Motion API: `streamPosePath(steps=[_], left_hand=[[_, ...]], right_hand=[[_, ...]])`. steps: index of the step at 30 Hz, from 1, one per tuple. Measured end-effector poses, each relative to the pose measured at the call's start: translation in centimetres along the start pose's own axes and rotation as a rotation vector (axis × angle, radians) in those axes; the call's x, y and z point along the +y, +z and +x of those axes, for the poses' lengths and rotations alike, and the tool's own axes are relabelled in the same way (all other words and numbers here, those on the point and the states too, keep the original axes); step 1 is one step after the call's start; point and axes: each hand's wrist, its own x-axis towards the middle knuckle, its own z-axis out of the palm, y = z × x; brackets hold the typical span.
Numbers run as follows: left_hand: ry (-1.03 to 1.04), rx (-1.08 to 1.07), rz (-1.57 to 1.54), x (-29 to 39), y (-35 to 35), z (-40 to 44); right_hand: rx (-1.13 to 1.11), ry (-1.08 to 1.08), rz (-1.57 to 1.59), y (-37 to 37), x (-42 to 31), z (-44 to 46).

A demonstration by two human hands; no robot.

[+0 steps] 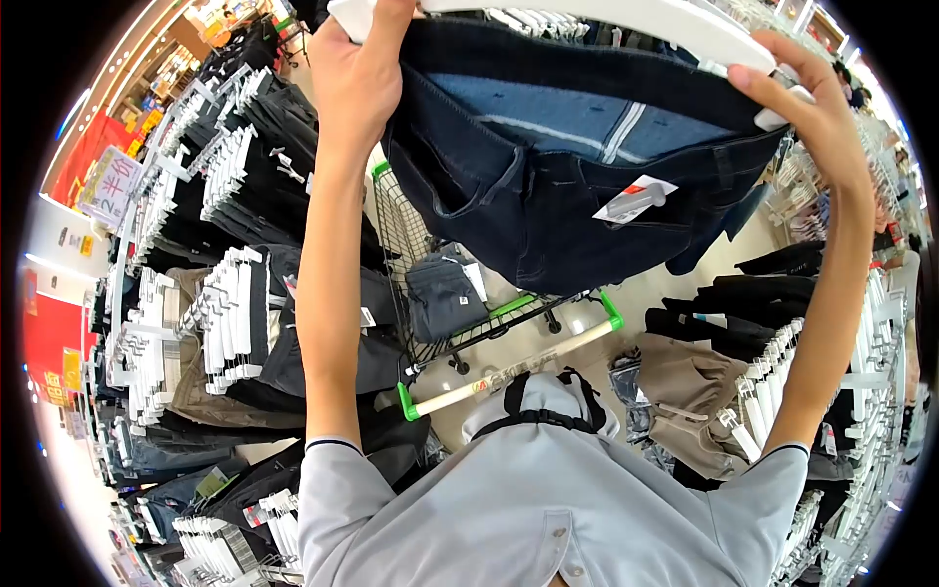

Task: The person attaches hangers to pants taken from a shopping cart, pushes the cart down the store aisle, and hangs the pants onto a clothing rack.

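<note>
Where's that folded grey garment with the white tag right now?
In the head view, the grey garment lies in the shopping cart, left of the picture's middle, just below the left part of the dark jeans.

The light was bright and rather even, with a glowing strip (72,114) at the upper left edge. The white hanger (685,29) looked nearly washed out. The wide lens bent the side racks (871,381), and black filled the corners.

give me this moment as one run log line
left hand: grips white hanger | right hand: holds its right end | dark denim garment: hanging, tag showing | shopping cart: below, grey garment inside
</note>
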Motion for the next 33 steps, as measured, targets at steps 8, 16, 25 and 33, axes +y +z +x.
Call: streamPosePath(steps=[8, 16, 25, 33], left_hand=[[-0.034, 0.038, 0.016, 3.0, 5.9, 1.9], [0.168, -0.132, -0.352, 3.7, 13.6, 3.3], [0.235, -0.191, -0.288, 1.7, 21.4, 5.7], [-0.399, -0.276, -0.435, -7.8, 22.9, 3.4]], right_hand=[[-0.002, 0.005, -0.607, -8.5, 0.8, -1.1], [-0.253, -0.002, -0.708, -7.7, -2.9, -1.6], [0.022, -0.018, -0.617, -10.0, 2.2, -3.5], [0.110, 0.288, -0.494, -12.5, 4.2, -9.0]])
